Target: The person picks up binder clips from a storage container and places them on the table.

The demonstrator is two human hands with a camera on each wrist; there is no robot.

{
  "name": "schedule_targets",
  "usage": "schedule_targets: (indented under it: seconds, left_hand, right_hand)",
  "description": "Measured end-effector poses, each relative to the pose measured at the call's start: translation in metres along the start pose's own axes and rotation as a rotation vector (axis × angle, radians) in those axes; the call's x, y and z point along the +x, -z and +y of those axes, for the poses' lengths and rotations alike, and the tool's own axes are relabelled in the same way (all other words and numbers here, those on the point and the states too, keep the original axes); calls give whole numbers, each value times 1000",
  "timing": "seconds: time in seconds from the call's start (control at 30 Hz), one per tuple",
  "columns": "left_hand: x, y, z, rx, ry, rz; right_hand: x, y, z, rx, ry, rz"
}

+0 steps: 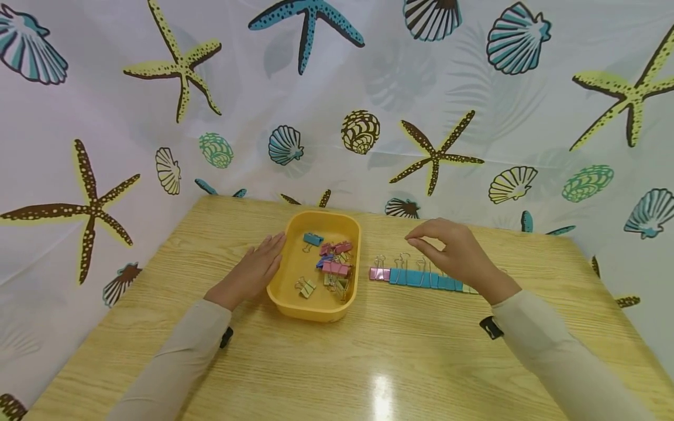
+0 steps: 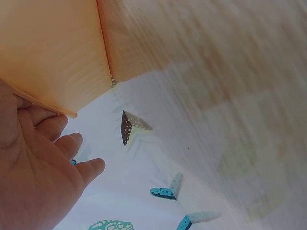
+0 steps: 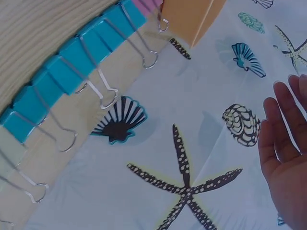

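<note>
At the tray's (image 1: 310,311) nine o'clock, the flat left hand (image 1: 251,270) is bracing; the loose right hand (image 1: 457,250), seemingly empty, should be squaring binder clips (image 1: 418,278).

The left grip, a bare hand (image 2: 41,165), touches the rim of an orange plastic container (image 2: 55,48); white starfish-printed cloth (image 2: 112,187) shows beyond.

Wood-grain table (image 1: 421,362) beneath the left hand (image 1: 253,269) and right hand (image 1: 458,248), white cloth (image 1: 316,99) beyond and to either side of them, printed with starfish (image 1: 182,70) and seashells (image 1: 360,132), bright glare (image 1: 381,397) nearer than the right hand.
</note>
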State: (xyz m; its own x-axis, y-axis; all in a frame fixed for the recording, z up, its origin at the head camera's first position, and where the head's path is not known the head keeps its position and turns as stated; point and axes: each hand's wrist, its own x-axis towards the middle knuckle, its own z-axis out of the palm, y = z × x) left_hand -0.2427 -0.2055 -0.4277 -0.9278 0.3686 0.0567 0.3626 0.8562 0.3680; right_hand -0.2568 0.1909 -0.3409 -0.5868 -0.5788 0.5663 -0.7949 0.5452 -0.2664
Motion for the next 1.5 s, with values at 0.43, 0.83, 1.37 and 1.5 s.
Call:
schedule_targets:
  seconds: [0.43, 0.83, 1.37, 1.5]
  left_hand:
    - [0, 0, 0, 3, 0, -1]
    - [1, -1, -1, -6, 4, -19]
    - [0, -3, -5, -23, -37, 8]
    - [-1, -1, -5, -21, -38, 14]
  right_hand:
    - [66, -48, -44, 116, 195, -209]
    - [110, -92, -85, 29, 212, -578]
    - [125, -145, -110, -138, 26, -995]
    - [125, -151, -111, -172, 24, -1020]
